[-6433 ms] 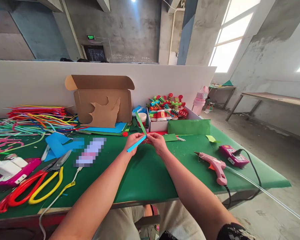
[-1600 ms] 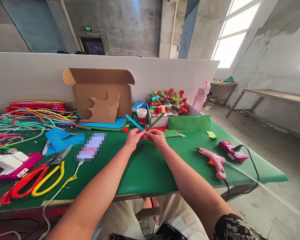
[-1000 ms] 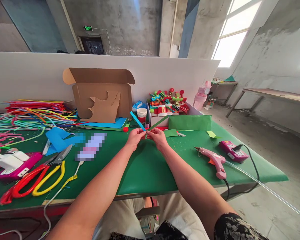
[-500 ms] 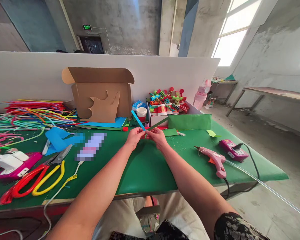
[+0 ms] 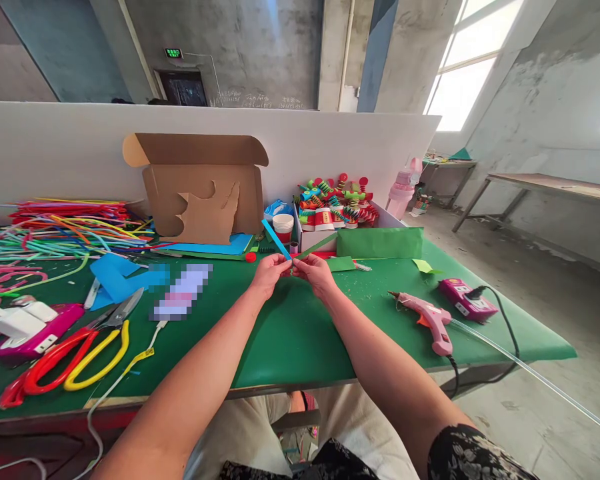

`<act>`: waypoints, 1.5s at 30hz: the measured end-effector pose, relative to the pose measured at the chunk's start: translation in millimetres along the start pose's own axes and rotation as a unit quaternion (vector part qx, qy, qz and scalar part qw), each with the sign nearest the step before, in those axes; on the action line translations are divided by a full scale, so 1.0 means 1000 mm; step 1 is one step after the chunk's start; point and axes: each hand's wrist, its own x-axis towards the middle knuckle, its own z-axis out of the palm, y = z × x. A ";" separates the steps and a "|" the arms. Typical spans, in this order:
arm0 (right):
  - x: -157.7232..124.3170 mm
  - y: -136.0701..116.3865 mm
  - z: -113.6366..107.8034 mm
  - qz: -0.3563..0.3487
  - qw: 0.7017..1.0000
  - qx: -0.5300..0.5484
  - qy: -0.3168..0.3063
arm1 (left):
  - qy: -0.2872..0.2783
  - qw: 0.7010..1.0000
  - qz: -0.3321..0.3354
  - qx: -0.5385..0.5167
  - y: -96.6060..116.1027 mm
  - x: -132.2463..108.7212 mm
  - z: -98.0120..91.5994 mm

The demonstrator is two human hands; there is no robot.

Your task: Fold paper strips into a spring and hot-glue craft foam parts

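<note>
Over the middle of the green table [image 5: 300, 347], my left hand [image 5: 271, 275] pinches the lower end of a blue paper strip [image 5: 276, 239], which slants up to the left. My right hand [image 5: 314, 273] is closed on a green paper strip [image 5: 320, 247] that slants up to the right. Both strips meet at my fingertips in a V. My fingers cover the joint, so how the ends lie together is hidden. Just beyond my hands stand stacked paper cups [image 5: 283, 227]. A green paper piece [image 5: 341, 265] lies right of my right hand.
To the right lie a pink glue gun [image 5: 427, 317] and a purple power strip [image 5: 467, 300] with a cable. Large scissors [image 5: 80, 353], blue paper [image 5: 117, 280] and pipe cleaners [image 5: 70, 227] occupy the left. Behind stand a cardboard box [image 5: 205, 193] and a box of colourful figures [image 5: 330, 207].
Almost nothing differs. Both hands keep their pinch at the same spot, and the strips shift only very slightly.
</note>
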 end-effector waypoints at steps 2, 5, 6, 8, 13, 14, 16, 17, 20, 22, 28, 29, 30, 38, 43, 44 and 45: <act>-0.001 -0.001 0.000 0.006 1.000 -0.001 -0.002 | 0.001 1.000 0.001 -0.002 -0.001 0.000 0.000; -0.002 -0.003 0.001 0.011 1.000 -0.002 -0.001 | 0.002 1.000 0.004 -0.003 -0.001 0.001 -0.001; -0.002 -0.004 0.001 0.013 1.000 -0.002 -0.002 | 0.002 1.000 0.004 -0.004 -0.001 0.001 -0.001; -0.003 -0.005 0.001 0.019 1.000 -0.001 -0.009 | 0.005 1.000 0.004 -0.008 -0.001 0.001 -0.001; -0.003 -0.007 0.002 0.032 0.999 0.007 -0.028 | 0.020 1.000 0.005 -0.010 0.001 0.001 -0.001; -0.003 -0.007 0.002 0.034 0.999 0.009 -0.026 | 0.020 1.000 0.005 -0.008 0.001 0.001 -0.001; -0.003 -0.006 0.003 0.038 0.999 0.016 -0.011 | 0.017 1.000 0.004 -0.001 0.001 0.001 -0.002; -0.003 -0.006 0.003 0.040 0.999 0.020 -0.001 | 0.014 1.000 0.003 0.003 0.000 0.001 -0.001; -0.003 -0.005 0.004 0.043 0.999 0.028 0.016 | 0.008 1.000 0.003 0.015 0.000 0.002 -0.001; -0.003 -0.005 0.004 0.049 0.998 0.031 0.018 | 0.004 1.000 0.006 0.019 0.000 0.002 -0.001; -0.001 -0.004 0.002 0.062 0.997 0.046 0.008 | -0.007 1.000 0.007 0.018 0.002 0.000 0.000; -0.001 -0.004 0.001 0.060 0.997 0.046 0.005 | -0.009 1.000 0.008 0.016 0.002 0.000 0.000; -0.001 -0.004 0.001 0.056 0.997 0.046 0.001 | -0.010 1.000 0.010 0.014 0.002 0.001 0.000; -0.001 -0.002 0.000 0.035 0.999 0.025 -0.020 | -0.011 1.000 0.010 0.004 -0.004 0.003 -0.002; 0.000 -0.002 -0.001 0.034 0.999 0.018 -0.012 | -0.017 1.000 -0.004 -0.019 -0.003 0.002 -0.002; 0.000 -0.002 -0.001 0.032 0.999 0.015 -0.010 | -0.017 1.000 -0.007 -0.021 -0.002 0.001 -0.002; 0.001 -0.002 -0.001 0.030 0.999 0.012 -0.008 | -0.017 1.000 -0.008 -0.021 -0.002 0.001 -0.002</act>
